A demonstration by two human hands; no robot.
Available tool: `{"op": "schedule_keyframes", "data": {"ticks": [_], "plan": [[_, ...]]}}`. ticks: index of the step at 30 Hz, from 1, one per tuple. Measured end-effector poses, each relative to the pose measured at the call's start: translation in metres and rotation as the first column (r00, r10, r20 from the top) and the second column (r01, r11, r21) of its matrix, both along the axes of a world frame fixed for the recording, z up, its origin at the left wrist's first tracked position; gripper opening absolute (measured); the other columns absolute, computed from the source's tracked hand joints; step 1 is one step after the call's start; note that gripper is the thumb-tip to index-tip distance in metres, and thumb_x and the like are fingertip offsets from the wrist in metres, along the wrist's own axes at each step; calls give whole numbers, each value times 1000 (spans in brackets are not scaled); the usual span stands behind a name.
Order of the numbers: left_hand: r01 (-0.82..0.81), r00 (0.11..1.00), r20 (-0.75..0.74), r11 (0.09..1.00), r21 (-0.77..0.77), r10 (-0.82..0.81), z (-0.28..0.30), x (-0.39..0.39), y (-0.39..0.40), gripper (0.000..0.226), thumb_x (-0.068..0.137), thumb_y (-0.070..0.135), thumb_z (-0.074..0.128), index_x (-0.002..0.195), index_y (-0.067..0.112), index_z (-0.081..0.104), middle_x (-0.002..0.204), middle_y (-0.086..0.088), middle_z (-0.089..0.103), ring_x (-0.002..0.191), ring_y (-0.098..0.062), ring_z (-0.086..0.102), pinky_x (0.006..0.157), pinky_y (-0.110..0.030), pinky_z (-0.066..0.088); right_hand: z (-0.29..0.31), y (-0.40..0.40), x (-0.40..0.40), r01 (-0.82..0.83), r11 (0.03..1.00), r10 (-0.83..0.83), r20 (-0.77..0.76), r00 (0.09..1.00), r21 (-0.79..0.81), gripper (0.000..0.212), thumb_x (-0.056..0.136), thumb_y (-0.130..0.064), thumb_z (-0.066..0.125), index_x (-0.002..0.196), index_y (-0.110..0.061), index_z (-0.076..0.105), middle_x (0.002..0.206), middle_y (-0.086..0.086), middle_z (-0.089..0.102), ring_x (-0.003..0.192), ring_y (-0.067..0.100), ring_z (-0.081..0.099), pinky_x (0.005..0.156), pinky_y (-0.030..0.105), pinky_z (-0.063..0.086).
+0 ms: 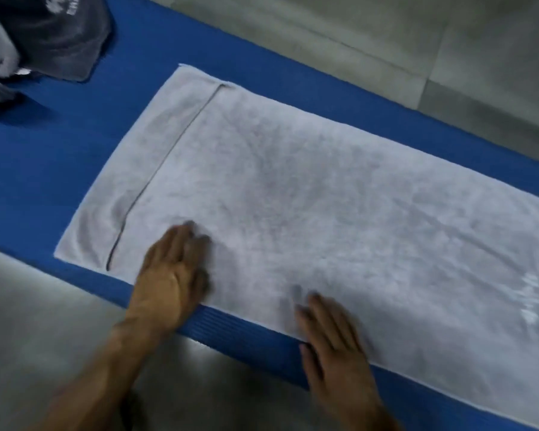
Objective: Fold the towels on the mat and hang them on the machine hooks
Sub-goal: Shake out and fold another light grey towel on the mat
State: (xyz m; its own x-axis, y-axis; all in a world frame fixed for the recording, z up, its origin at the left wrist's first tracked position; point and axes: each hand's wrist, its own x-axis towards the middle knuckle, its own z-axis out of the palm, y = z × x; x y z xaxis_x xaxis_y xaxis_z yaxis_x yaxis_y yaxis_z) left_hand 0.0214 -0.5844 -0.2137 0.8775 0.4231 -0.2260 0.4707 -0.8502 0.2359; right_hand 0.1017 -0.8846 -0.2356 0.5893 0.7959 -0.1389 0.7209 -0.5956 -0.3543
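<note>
White rectangular terry towel [308, 206] spread flat along blue ribbed foam mat [75, 144]. Left hand [171, 269] and right hand [333, 340] pressed on its near edge, fingers straight, holding nothing. Dark grey crumpled towels [44, 35] at far left corner.

You are looking down at a grey tiled floor [386, 32] that is running along both long sides of the scene, with thin grout lines [355, 46] crossing the far part. Overhead light is glaring off the near stretch of floor [196, 353], giving it a pale sheen.
</note>
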Motion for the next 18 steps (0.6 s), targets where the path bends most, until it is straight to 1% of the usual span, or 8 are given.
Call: {"op": "schedule_keyframes", "data": {"ticks": [3,6,8,9,11,14,16,18], "plan": [[264,963,68,961,-83,-259,-11,14,-80,59,85,29,41,140,9,46,150,-18,37,136,-38,36,106,-48,32,5,-51,20,319,937,-316,41,948,-143,53,101,-40,26,146,-17,43,158,6,31,144,27,28,118,34,14],[509,860,97,855,-95,-501,-12,21,-139,53,76,28,43,122,10,63,134,-14,56,122,-36,51,100,-46,36,4,-88,1,261,952,-249,90,964,-161,53,102,-41,23,140,-17,52,156,5,34,140,29,35,115,39,21],[576,818,100,808,-123,-567,-4,34,-161,46,76,30,43,112,17,69,121,-7,64,108,-30,62,92,-39,51,8,-113,-5,216,973,-210,83,974,-77,46,101,-38,32,135,-19,58,153,1,37,137,28,43,110,41,32],[580,814,72,806,-117,-576,-1,40,-168,47,77,32,42,114,20,69,123,-5,64,108,-27,62,91,-39,54,10,-123,1,259,965,-255,83,963,-43,44,100,-36,36,135,-20,57,153,1,39,136,27,44,109,40,35],[595,802,-7,799,-91,-598,2,55,-183,53,82,37,39,127,20,61,137,-6,55,123,-26,52,99,-43,48,15,-152,24,482,873,-477,76,876,-74,48,100,-38,36,143,-22,48,153,3,39,140,27,38,111,42,35],[669,739,-65,742,-46,-670,-9,63,-203,57,85,38,40,136,16,51,149,-10,41,134,-33,38,108,-49,27,11,-205,50,743,638,-738,114,665,-205,61,96,-58,17,152,-34,27,160,-1,26,146,25,26,116,44,28],[731,678,-79,682,-32,-731,-11,62,-214,56,77,36,58,129,14,59,142,-13,48,126,-36,46,106,-51,34,10,-233,46,774,565,-782,115,613,-285,61,95,-59,15,152,-38,19,161,-7,20,147,22,22,116,44,25],[763,642,-83,646,-36,-763,-8,60,-218,58,60,31,79,115,13,68,128,-13,59,109,-33,58,92,-48,49,12,-252,43,800,550,-808,93,582,-239,57,95,-53,27,144,-29,43,152,-2,40,136,27,40,105,47,37]]}}
